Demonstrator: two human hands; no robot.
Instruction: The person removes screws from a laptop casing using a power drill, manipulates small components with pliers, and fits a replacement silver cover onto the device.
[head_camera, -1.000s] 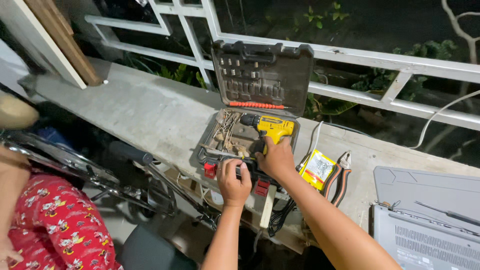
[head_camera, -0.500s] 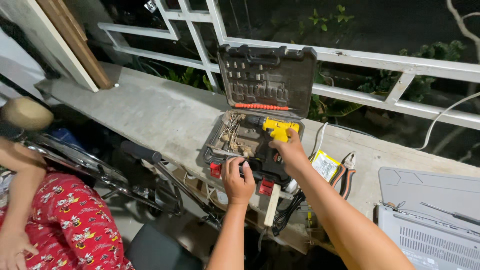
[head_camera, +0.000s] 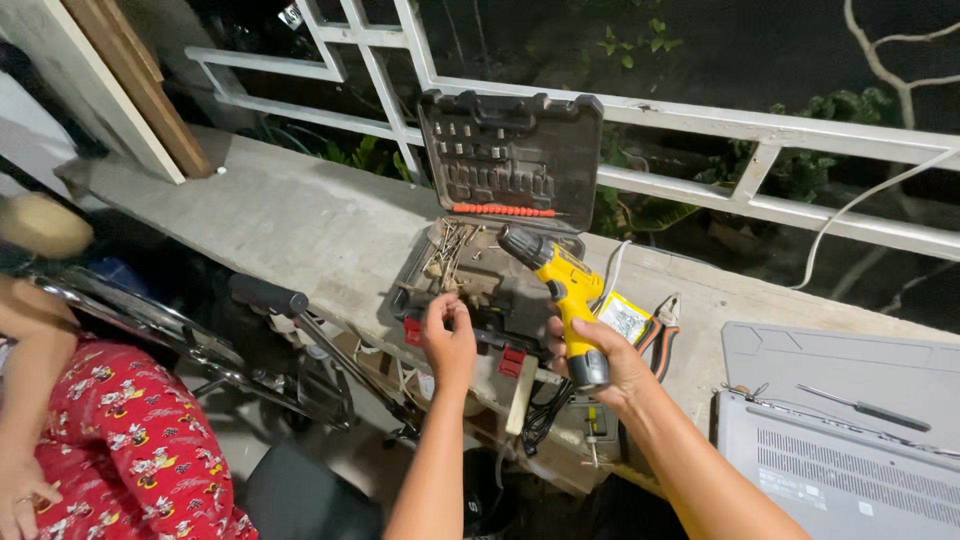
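Your right hand (head_camera: 612, 362) is gripping the handle of the yellow and black cordless drill (head_camera: 562, 290), fingers clenched around its base, and is holding it tilted above the right part of the open dark grey plastic tool case (head_camera: 470, 290), with the black chuck pointing to the far left. Your left hand (head_camera: 449, 338) is hovering over the near edge of that case, fingers curled together with the tips pinched; you cannot tell whether anything small is sitting between them. The case is resting on the grey concrete ledge (head_camera: 300, 220), its lid (head_camera: 512, 150) standing upright against the white metal railing (head_camera: 700, 120) and showing rows of bits and an orange strip. Just to the right of the drill, a pair of pliers with orange and black handles (head_camera: 662, 325) is lying on the ledge beside a small yellow packet (head_camera: 625, 318). Further right, a grey laptop turned underside up (head_camera: 840, 455) is carrying a slim dark screwdriver (head_camera: 868, 408). At the near left, another person in red patterned trousers (head_camera: 130, 450) is sitting by a wheelchair with a black handle (head_camera: 268, 295).
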